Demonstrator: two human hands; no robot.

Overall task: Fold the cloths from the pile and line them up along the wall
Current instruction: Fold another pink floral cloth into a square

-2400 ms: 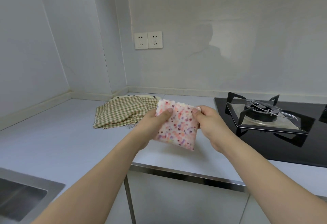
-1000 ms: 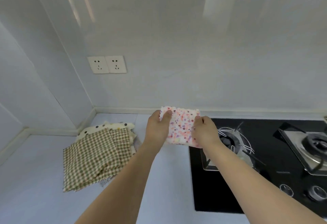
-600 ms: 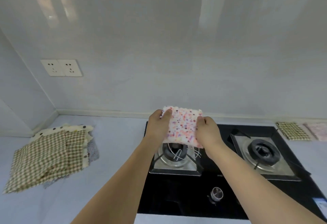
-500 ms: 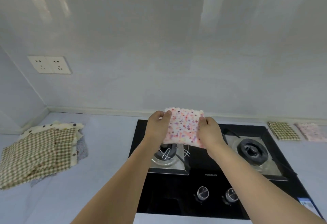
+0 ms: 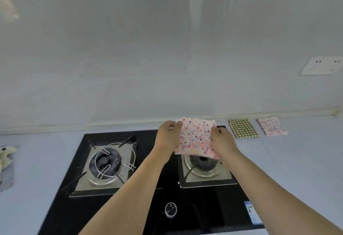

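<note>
Two bare forearms come up from the bottom edge, uncovered from the frame's edge to the wrist. The left hand (image 5: 168,135) and the right hand (image 5: 221,140) wear no gloves. Both wrists are bare, and the fingernails that show are short and plain.

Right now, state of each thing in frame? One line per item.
speckled pink cloth: folded, held in the air over the right burner
left hand: pinches the cloth's left edge
right hand: pinches the cloth's right edge
checked cloth: folded, flat by the wall
pale pink cloth: folded, flat beside the checked one
cloth pile: unfolded, mostly out of frame at left
hob: no flame seen
</note>
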